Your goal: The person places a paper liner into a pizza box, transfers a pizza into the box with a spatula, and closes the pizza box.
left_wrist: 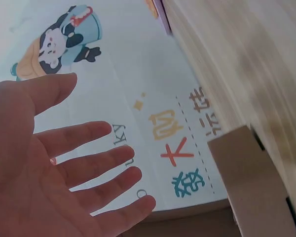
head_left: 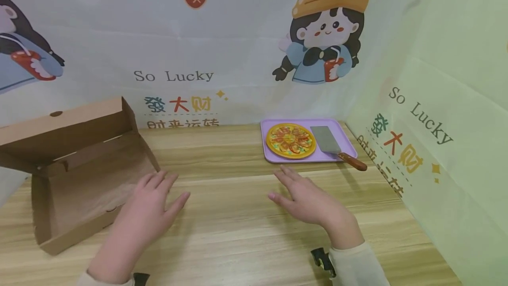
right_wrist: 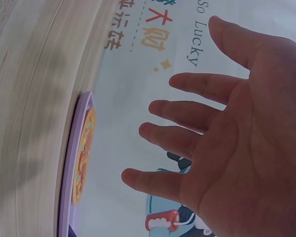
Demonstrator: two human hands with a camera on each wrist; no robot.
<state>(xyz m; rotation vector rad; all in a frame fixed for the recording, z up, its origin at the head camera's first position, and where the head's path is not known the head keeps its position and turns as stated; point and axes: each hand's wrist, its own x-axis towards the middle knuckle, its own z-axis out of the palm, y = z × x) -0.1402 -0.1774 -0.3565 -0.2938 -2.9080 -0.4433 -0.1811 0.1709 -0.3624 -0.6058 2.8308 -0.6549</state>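
Observation:
My left hand (head_left: 148,206) is held over the table by the right side of an open cardboard box (head_left: 91,180), its fingers spread and nothing in the palm. In the left wrist view that hand (left_wrist: 54,173) shows straight fingers and a bare palm. The right hand (head_left: 305,197) hovers in front of a purple tray (head_left: 270,157), likewise spread and holding nothing. On the tray lie a round pizza (head_left: 291,141) and a flat metal spatula (head_left: 325,139), whose brown wooden handle juts over the right edge. From the right wrist, the right hand (right_wrist: 227,128) appears palm-on with fingers extended.
The box's lid (head_left: 67,127) stands raised at the back. Behind the wood-grain table (head_left: 230,215) hangs a white printed cloth (head_left: 238,47), and a second printed cloth (head_left: 448,92) borders the right side. Black straps (head_left: 323,260) sit near the cuffs.

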